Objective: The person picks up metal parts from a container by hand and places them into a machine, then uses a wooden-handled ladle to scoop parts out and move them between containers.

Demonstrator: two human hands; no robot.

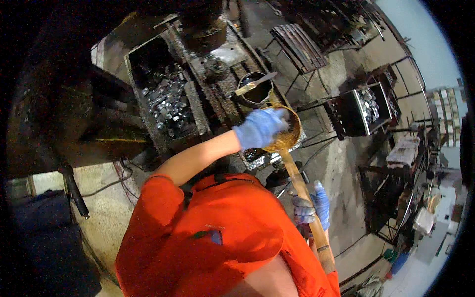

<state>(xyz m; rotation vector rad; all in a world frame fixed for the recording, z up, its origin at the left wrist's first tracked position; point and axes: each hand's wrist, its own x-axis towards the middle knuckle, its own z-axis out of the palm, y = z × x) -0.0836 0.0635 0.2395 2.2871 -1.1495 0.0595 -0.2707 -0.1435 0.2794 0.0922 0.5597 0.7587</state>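
Note:
My left hand [263, 128], in a blue glove, is at a round, yellowish-brown pan [296, 129] with a long wooden handle. Its fingers reach over the pan's opening and are smeared by motion, so whether they hold anything cannot be made out. Lower down, my right hand [311, 207], also gloved, is closed around the wooden handle [296, 179]. Just beyond the pan stands a round pot [270, 94] of dark contents. A flat brush [255, 84] with pale bristles lies across its rim.
To the left, a metal bin [132, 67] holds many shiny metal pieces [168, 101]. A slatted stand [299, 47] is at the far right, with a box of metal pieces [368, 106] nearer. Racks [391, 193] line the right side. A dark machine [74, 119] fills the left.

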